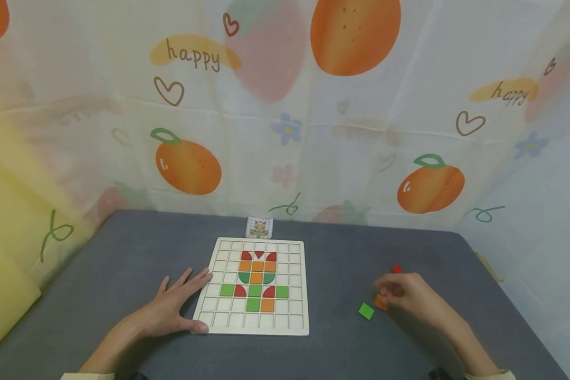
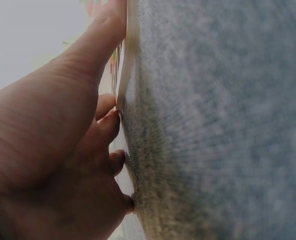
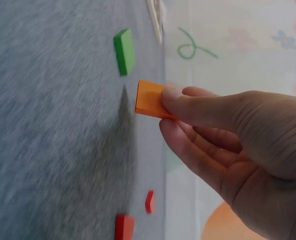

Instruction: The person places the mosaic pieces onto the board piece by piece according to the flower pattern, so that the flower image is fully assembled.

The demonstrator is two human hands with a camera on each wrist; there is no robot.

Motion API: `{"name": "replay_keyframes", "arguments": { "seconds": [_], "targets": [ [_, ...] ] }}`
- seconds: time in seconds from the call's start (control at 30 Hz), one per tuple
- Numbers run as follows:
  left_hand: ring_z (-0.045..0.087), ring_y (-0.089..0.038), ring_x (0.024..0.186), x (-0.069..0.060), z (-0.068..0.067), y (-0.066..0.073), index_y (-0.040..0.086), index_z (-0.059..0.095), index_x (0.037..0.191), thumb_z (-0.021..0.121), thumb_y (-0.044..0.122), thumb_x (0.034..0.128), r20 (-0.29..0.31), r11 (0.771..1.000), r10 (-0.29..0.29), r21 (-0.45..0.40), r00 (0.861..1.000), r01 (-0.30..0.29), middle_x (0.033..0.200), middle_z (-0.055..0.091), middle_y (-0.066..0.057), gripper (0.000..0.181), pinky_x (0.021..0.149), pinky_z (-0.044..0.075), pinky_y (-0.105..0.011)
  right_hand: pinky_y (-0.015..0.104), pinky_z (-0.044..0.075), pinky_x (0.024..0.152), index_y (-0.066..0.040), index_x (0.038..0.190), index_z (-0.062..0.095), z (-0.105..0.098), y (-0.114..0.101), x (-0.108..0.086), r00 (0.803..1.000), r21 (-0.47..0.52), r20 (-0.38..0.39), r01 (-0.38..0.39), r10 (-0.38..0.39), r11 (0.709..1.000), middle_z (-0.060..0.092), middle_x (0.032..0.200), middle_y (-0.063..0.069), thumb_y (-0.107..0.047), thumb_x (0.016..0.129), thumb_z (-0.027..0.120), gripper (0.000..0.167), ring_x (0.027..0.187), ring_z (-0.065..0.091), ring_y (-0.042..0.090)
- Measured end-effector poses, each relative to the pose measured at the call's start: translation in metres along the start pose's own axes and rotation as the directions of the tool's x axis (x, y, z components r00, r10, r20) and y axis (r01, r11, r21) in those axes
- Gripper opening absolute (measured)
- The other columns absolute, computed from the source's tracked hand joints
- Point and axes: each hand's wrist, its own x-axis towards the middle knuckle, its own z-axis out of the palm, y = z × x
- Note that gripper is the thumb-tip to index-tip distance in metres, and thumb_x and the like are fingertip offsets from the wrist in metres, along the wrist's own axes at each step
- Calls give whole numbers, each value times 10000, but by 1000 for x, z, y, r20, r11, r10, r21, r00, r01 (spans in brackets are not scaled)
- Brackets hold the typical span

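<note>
My left hand [image 1: 173,306] lies spread at the left side of the white grid board [image 1: 290,322], thumb and fingertips touching its rim. In the left wrist view, the thumb [image 2: 107,30] reaches along the board's edge. Red, orange and green pieces form a flower-like pattern in the grid. To the right of the board, my right hand [image 1: 415,298] pinches an orange square tile [image 3: 150,97] between thumb and fingers, held off the table in the right wrist view. A green square tile [image 1: 366,311] lies just left of that hand.
A small pattern card [image 1: 259,227] lies behind the board, against its far edge. Two red pieces lie near the right hand, one small [image 3: 150,201] and one larger [image 3: 124,228]. A fruit-printed curtain [image 1: 285,158] hangs behind the grey table [image 1: 332,353].
</note>
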Motion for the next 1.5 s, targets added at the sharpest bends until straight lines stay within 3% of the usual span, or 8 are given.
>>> {"name": "replay_keyframes", "arguments": {
  "seconds": [0.5,0.67,1.5],
  "targets": [
    [85,-525,1436,0,-2,0,103,346,1525,816,578,653,-1,1000,7,-1,1000,-7,1591,266,-156,1099,1026,-54,-741,256,551,704,-4,1116,701,20,-24,41,996,15,-47,72,-72,997,681,903,-34,-21,847,735,272,801,636,65],
    [80,-519,1439,0,-1,2,106,348,1525,826,571,645,0,1000,-7,-9,1000,7,1593,265,-149,1103,1032,-61,-735,253,551,710,-11,1107,707,30,-30,53,994,0,-40,103,-103,995,682,897,-35,-26,825,757,286,798,633,60],
    [99,-528,1431,-1,0,2,91,350,1522,813,585,652,-15,1000,30,2,999,-30,1589,271,-157,1102,1028,-48,-738,243,530,681,-44,1106,713,69,-79,101,985,14,17,171,-171,985,635,837,-83,-67,840,763,272,746,583,52]
  ]
}}
